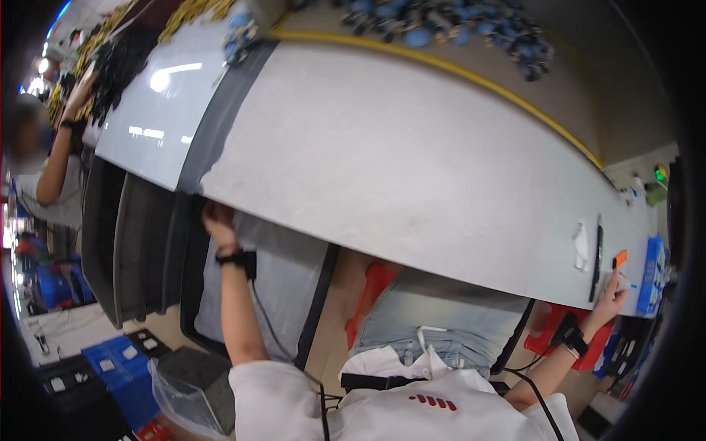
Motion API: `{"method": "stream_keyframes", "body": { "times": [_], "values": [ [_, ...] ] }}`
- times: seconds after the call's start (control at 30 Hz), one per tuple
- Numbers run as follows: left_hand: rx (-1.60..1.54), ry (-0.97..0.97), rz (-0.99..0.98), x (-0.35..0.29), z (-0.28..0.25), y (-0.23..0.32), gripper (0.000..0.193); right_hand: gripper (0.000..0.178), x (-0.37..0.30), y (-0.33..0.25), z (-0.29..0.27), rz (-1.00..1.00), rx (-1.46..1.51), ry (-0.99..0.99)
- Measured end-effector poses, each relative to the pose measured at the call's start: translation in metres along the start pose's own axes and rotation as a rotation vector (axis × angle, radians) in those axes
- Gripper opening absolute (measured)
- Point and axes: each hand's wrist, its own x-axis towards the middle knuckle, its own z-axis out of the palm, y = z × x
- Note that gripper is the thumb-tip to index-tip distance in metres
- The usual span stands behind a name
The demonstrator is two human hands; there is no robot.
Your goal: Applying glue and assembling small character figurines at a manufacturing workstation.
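Note:
My left hand (218, 222) is at the near edge of the white-topped table (382, 162), above a dark bin (193, 312) with a pale sheet inside. Its fingers look curled, and the tips are hidden at the table edge, so what they grip cannot be made out. Far to the right, my right hand (607, 301) rests over the tabletop. Its index finger stretches to the lower end of a small orange-and-black object (620, 259), with the thumb apart from it. A long black strip (596, 257) and a crumpled white scrap (580, 246) lie nearby.
Several grey bins (143, 250) stand on the left. Blue and black pieces (419, 35) are heaped beyond a yellow edge strip (441, 62). A blue box (651, 275) sits at far right. Another person's arm (55, 165) reaches into dark pieces (121, 73) at upper left.

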Motion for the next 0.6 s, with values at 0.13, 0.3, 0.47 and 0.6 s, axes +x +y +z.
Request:
{"method": "stream_keyframes", "body": {
  "times": [0.13, 0.3, 0.47, 0.6],
  "values": [
    [0.074, 0.089, 0.211, -0.062, -0.007, 0.136, 0.026, 0.023, -0.011, 0.002, 0.013, 0.1, -0.115, -0.033],
    [0.296, -0.952, 0.811, -0.129, 0.072, 0.285, 0.032, 0.023, -0.025, -0.023, 0.021, 0.075, -0.023, 0.011],
    [0.757, -1.33, 0.89, -0.21, 0.235, 0.361, 0.05, 0.018, -0.028, -0.034, 0.017, -0.057, -0.068, 0.079],
    [0.736, -1.573, 1.074, -0.205, 0.37, 0.352, 0.05, 0.014, -0.022, -0.04, 0.018, -0.129, -0.163, 0.058]
  ]
}}
